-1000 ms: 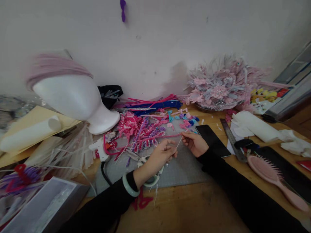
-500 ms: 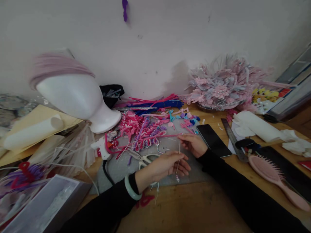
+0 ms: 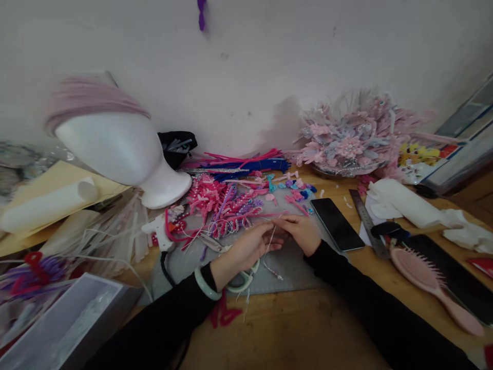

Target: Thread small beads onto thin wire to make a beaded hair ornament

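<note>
My left hand (image 3: 248, 247), with a pale bangle at the wrist, meets my right hand (image 3: 302, 234) above the grey mat (image 3: 296, 280). Both hands are closed in a pinch at the same spot, on a thin white string (image 3: 270, 241). Its lower part hangs down and ends in small beads (image 3: 278, 276) over the mat. Fingers hide the string's upper end. Under my left hand lie scissors (image 3: 241, 282), partly covered. Just beyond are pink and purple fuzzy stems with bead strings (image 3: 234, 205).
A white mannequin head (image 3: 111, 146) and a glue gun (image 3: 159, 231) are at left, above an open box (image 3: 77, 324). On the right lie a phone (image 3: 337, 223), a metal ruler (image 3: 367, 221) and a pink hairbrush (image 3: 419, 272). A pink floral headpiece (image 3: 350, 139) stands behind.
My hands have come together at the fingertips; my right hand moved slightly down and left, my left up and left. The beaded end of the string has swung slightly left and up.
</note>
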Motion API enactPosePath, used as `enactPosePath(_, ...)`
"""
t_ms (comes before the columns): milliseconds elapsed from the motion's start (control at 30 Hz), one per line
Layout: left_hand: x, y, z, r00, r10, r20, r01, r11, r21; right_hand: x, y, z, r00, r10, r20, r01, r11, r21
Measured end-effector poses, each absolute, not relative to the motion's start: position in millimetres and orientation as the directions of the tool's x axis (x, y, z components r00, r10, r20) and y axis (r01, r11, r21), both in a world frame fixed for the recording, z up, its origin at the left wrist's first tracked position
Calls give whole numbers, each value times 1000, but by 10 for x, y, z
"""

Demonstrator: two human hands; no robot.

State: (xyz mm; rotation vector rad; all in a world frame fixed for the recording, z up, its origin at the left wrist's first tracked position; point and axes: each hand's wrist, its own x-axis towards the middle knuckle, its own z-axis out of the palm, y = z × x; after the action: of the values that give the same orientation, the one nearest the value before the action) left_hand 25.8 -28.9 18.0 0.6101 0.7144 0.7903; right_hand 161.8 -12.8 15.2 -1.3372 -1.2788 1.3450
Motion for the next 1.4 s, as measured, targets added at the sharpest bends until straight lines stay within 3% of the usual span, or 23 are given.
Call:
enactPosePath(133,205,-245,191,511,751,-419,-327,620,713,1559,-141,130,-91,977,-192,31,-190,-981)
enactPosePath(400,185,-216,168,383,846,-371,-160,456,875,1544,-99,66,-179,896,-406,-343,-444,-828)
enactPosePath(600,179,-167,139,280,932,-229,7,237,972,1558,-90,78,-165,899,-405,-344,-437,-831)
enactPosePath(833,95,-118,79,340,910,-238,-61,274,960,1655,-70,163,-162,908,-387,-332,-419,-845)
enactPosePath(967,58,-94,62,380,887,-264,-106,325,940,1738,-43,156,-171,928,-330,-221,-363,-905)
enactPosePath(1100,51,-81,55,393,876,-278,-111,346,932,1743,-32,117,-217,961,-171,11,-173,-985)
enactPosePath(1233,41,-78,51,423,863,-276,-100,348,932,1720,-42,116,-223,974,-31,215,18,-976)
enactPosePath(1400,29,-98,82,459,845,-274,-66,340,938,1711,-50,122,-201,979,31,266,85,-960)
